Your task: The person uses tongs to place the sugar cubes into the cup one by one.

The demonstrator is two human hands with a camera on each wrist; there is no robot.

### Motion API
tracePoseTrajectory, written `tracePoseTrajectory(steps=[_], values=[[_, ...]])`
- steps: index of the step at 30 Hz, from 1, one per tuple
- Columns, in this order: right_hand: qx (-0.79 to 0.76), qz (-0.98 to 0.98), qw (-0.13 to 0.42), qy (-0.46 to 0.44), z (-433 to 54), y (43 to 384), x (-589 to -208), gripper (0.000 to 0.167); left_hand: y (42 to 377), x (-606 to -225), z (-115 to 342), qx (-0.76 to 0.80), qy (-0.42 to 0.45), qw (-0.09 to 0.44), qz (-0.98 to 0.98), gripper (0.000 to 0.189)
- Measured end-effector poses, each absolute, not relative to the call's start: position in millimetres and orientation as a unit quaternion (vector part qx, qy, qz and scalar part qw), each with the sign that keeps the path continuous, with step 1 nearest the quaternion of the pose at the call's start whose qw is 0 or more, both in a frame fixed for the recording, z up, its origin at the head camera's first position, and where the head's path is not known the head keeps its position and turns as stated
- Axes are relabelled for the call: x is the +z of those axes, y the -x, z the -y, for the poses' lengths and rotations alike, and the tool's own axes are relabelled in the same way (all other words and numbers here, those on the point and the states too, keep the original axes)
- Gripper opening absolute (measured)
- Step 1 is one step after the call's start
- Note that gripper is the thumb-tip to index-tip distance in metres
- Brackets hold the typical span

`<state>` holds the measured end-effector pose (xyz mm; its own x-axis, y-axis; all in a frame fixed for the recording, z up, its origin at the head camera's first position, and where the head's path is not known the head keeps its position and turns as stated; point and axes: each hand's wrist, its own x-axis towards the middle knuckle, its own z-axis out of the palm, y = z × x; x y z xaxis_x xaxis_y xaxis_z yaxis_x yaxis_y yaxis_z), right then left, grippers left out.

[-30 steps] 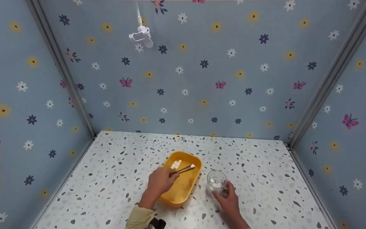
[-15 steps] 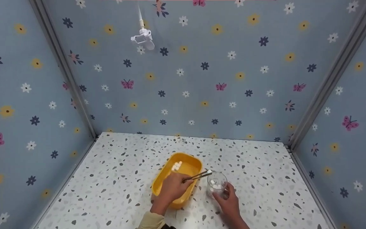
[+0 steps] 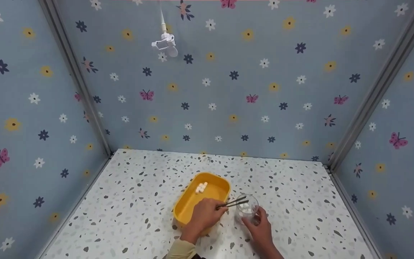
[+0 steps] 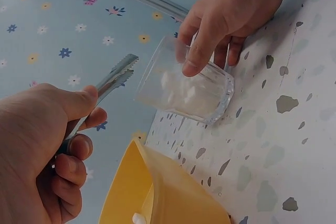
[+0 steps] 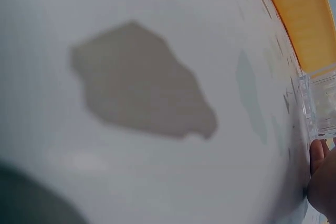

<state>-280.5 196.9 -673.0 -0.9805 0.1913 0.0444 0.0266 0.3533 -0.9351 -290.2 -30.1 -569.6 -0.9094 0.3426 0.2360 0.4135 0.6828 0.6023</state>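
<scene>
Left hand (image 3: 207, 213) pinched serrated metal tongs (image 4: 108, 83) just above the clear glass (image 4: 181, 95), right hand (image 3: 261, 227) gripped it, and a round-cornered yellow tray (image 3: 217, 189) sat beside it!

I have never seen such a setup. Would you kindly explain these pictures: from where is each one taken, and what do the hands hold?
No machine is here, only a person working bare-handed. One picture comes from a head camera looking forward and down; the other two come from cameras on the wrists. On the speckled table sits a yellow tray with small white pieces inside. The left hand holds metal tongs, whose tips are near the mouth of a clear glass; I see nothing between the tips. The right hand holds that glass, which contains more white pieces. The right wrist picture mostly shows the table, close and blurred.
</scene>
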Motion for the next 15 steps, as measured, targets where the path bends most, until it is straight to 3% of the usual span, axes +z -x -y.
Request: tracePoseTrajectory(steps=[9,15], values=[[0.567,0.819,0.044,0.078,-198.7,279.4,-677.5,0.083,287.4,-571.3,30.8,-0.329,0.203,0.040,0.922,0.019],[0.566,0.819,0.055,0.073,-198.8,278.7,-674.6,0.081,284.0,-573.9,40.3,-0.338,0.192,0.047,0.920,0.026]])
